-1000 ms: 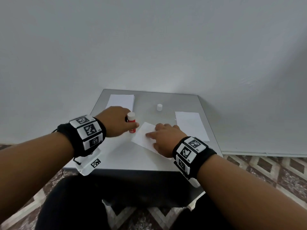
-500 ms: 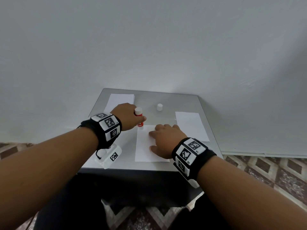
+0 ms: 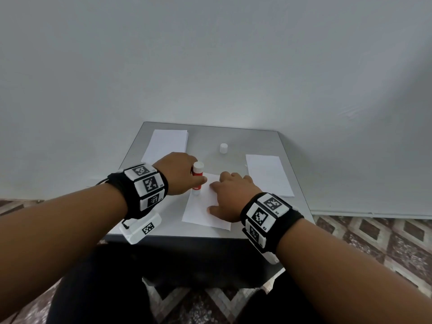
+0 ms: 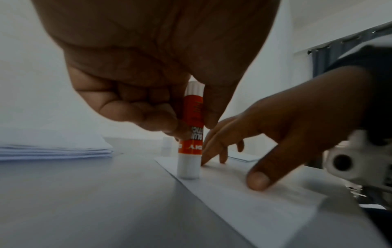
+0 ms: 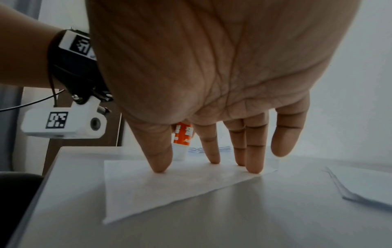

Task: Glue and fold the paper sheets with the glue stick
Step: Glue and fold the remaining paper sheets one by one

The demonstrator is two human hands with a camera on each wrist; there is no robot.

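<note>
A white paper sheet (image 3: 201, 211) lies flat near the table's front edge. My right hand (image 3: 231, 195) presses it down with spread, straight fingers (image 5: 253, 161). My left hand (image 3: 185, 176) grips a red and white glue stick (image 3: 197, 177) upside down and nearly upright. In the left wrist view the glue stick (image 4: 191, 134) has its white lower end on the left edge of the sheet (image 4: 244, 201), close to its far corner. The right wrist view shows the glue stick (image 5: 182, 139) just beyond my thumb and the sheet (image 5: 169, 188) under my fingertips.
The glue stick's white cap (image 3: 223, 148) stands at the back middle of the grey table (image 3: 205, 141). A stack of white sheets (image 3: 167, 146) lies at the back left and another stack (image 3: 267, 176) on the right. A wall rises behind the table.
The sheet turned from slanted to square with the table under my right hand. My left hand carried the glue stick to the right and set its end on the sheet's left edge.
</note>
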